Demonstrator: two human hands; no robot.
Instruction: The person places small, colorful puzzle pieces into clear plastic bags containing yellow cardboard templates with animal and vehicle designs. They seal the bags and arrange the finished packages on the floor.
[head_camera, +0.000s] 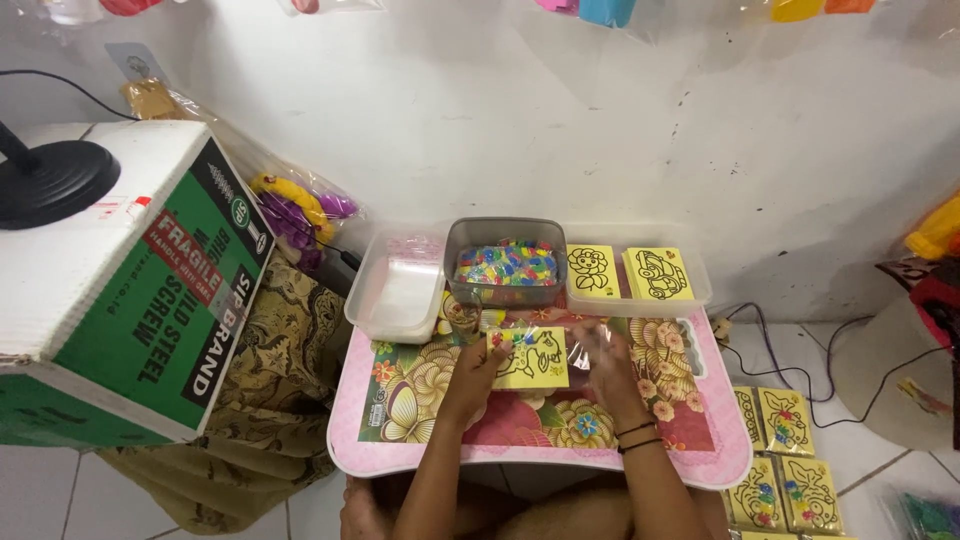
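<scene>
fingers of our left hand (478, 368) pinch the left edge of a small yellow card (530, 358) with a black line drawing, thumb on top and the other fingers tucked under it. our right hand (600, 362) meets the card's right edge; its fingers look loosely spread and blurred behind a clear plastic sleeve (560, 330) that lies over and around the card, so we cannot tell how tightly they close. two dark bands circle the right wrist.

under both hands lies the small pink table (400, 455) with its flower-patterned top, and the card is held just above its middle. just beyond the fingertips stand three tubs in a row: a clear empty-looking tub (395, 290) beyond the left hand, a grey tub (505, 262) full of many-coloured small pieces straight ahead, and a clear tray (690, 290) beyond the right hand that holds two more yellow drawing cards (625, 272) side by side.

further out to the left of the left hand sits a large white and green cardboard box (130, 290) on patterned cloth, with a black round base on top of it. to the right of the right hand, down on the tiled floor, lie bagged yellow cards with coloured bits (785, 460), well apart from the table edge.
</scene>
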